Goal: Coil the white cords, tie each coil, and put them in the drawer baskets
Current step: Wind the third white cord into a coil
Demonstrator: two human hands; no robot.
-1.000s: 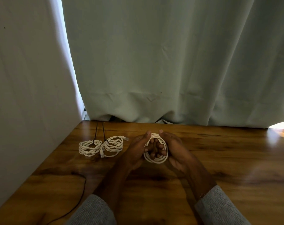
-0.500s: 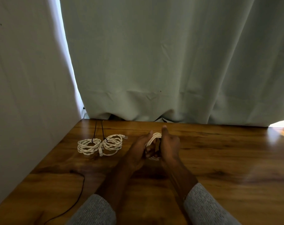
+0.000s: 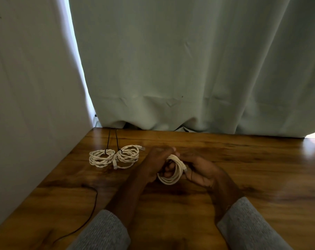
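Observation:
A white cord coil (image 3: 173, 175) hangs just above the wooden table (image 3: 243, 168), held between both hands. My left hand (image 3: 154, 164) grips it with fingers curled through the loop. My right hand (image 3: 201, 171) holds the coil's right side, where a plug end shows near its fingers. Two more white coils lie on the table to the left: one coil (image 3: 101, 158) nearest the wall and a second coil (image 3: 127, 156) beside it, each with a black tie around it. No drawer or basket is in view.
Thin black tie strands (image 3: 112, 139) run from the two lying coils toward the table's back edge. A black cable (image 3: 91, 212) trails over the front left of the table. A white wall (image 3: 30, 105) bounds the left, and a pale green curtain (image 3: 189, 69) hangs behind.
The coil has turned and dropped lower between my hands. My right hand has swung from upright behind the coil to its right side, palm opened outward.

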